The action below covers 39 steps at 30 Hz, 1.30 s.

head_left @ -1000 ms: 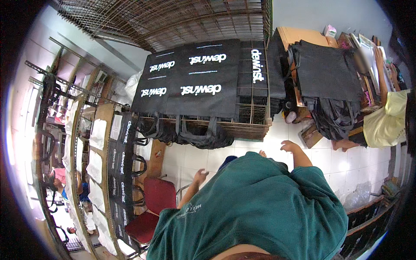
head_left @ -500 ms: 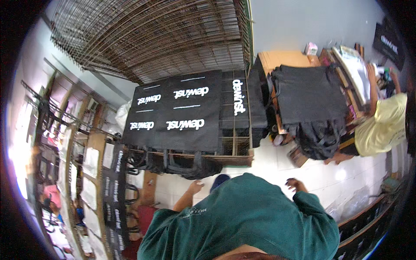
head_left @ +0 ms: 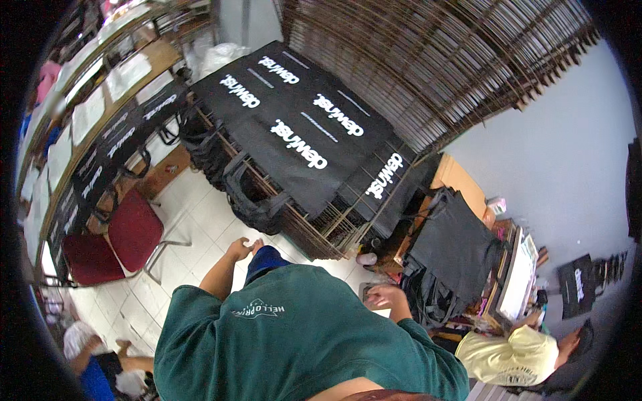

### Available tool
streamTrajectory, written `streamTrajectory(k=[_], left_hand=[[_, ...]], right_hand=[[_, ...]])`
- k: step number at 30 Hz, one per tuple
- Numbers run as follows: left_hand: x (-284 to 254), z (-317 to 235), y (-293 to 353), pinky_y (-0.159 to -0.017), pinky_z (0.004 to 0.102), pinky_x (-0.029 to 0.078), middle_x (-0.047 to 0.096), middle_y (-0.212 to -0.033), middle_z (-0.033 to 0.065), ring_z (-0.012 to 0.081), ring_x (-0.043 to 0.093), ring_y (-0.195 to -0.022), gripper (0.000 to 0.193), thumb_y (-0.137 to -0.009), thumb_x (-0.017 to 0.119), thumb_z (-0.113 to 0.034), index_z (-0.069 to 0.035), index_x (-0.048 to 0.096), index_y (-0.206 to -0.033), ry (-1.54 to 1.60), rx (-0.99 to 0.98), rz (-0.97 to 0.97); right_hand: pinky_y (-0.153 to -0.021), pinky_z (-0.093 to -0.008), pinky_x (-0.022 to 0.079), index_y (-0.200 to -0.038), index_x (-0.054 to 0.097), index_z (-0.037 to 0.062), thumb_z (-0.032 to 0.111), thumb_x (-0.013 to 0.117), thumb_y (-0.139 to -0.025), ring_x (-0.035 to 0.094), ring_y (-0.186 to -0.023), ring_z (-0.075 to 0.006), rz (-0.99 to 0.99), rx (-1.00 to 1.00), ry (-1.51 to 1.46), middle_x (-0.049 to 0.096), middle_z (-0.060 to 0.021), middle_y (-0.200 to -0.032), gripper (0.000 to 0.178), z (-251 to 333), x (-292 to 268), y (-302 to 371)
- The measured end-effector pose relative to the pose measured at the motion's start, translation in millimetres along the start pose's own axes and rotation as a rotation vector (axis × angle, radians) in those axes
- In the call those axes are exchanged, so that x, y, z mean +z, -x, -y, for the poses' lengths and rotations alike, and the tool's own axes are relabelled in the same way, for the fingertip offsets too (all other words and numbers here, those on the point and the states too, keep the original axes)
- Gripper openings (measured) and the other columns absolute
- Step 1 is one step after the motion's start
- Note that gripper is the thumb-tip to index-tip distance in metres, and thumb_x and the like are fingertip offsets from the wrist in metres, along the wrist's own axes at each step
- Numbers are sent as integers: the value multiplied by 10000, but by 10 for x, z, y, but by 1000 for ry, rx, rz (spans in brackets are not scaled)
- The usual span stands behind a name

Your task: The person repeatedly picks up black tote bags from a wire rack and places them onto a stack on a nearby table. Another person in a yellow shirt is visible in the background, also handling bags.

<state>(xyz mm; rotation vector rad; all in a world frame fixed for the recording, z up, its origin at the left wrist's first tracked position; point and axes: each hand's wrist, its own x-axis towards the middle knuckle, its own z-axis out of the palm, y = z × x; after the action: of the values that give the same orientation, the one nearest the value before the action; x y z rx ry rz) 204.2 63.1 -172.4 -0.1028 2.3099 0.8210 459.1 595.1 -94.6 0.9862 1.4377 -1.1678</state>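
Note:
My left hand point(head_left: 239, 249) hangs at my left side over the white tiled floor, its fingers loosely apart with nothing in them. On the other side, my right hand point(head_left: 388, 297), somewhat blurred, stretches its fingers out in the air and holds nothing. Ahead of me, black fabric bags point(head_left: 294, 144) with white print lie flat on a wire drying rack point(head_left: 334, 230). Their black handles point(head_left: 244, 184) hang over the near edge, not far from my left hand. Past my right hand, a stack of plain black bags point(head_left: 449, 244) drapes off a table.
Raised wire rack layers point(head_left: 428, 60) lean behind the bags. Red chairs point(head_left: 136, 220) stand at the left beside a long workbench point(head_left: 154, 57) with more printed bags. A co-worker in a yellow shirt point(head_left: 507, 357) is at the right; another person point(head_left: 100, 364) sits low at the left.
My view has turned left, so the rack now slants and the red chairs show fully. My right hand has swung closer to my body. Neither hand has taken hold of anything.

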Motion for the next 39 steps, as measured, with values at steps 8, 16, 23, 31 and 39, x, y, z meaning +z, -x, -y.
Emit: streamTrajectory(k=[8,16,23,31,39], left_hand=[[294,1925,588,-490,347,519,636,-814,177,220,606,-602,627,-690,770,-212,36,451,-1169,401,-452,56],[-193,1548,851,-563,334,541,622,-855,192,239,640,-660,584,-738,713,-253,21,482,-1198,291,-385,-48],[-238,763,499,-570,315,506,637,-877,168,212,620,-632,586,-762,690,-286,-5,468,-1226,332,-88,-94],[-76,763,346,-622,315,502,633,-700,108,177,622,-636,606,-725,707,-372,-42,511,-1194,161,-93,4],[-282,1555,553,-496,387,524,619,-828,159,232,602,-616,626,-751,726,-166,45,378,-1226,439,-136,143]], right_hand=[[-530,-222,412,-1307,408,68,56,624,-761,468,-592,-60,-482,-1361,210,571,-22,-822,588,2157,207,2873],[-623,-358,520,-1361,269,320,118,687,-720,485,-427,-149,316,-2277,729,650,-134,-776,791,2399,1534,4689],[-575,-405,435,-1181,523,335,151,662,-777,480,-529,-212,799,-2148,789,559,-87,-779,465,2510,1723,4793],[-561,-383,435,-1145,514,280,179,652,-804,497,-532,-196,836,-2145,669,539,-70,-732,382,2393,1623,4809],[-628,-365,503,-943,544,135,136,620,-768,525,-500,-155,94,-2353,623,598,-59,-698,191,2042,1232,4725]])
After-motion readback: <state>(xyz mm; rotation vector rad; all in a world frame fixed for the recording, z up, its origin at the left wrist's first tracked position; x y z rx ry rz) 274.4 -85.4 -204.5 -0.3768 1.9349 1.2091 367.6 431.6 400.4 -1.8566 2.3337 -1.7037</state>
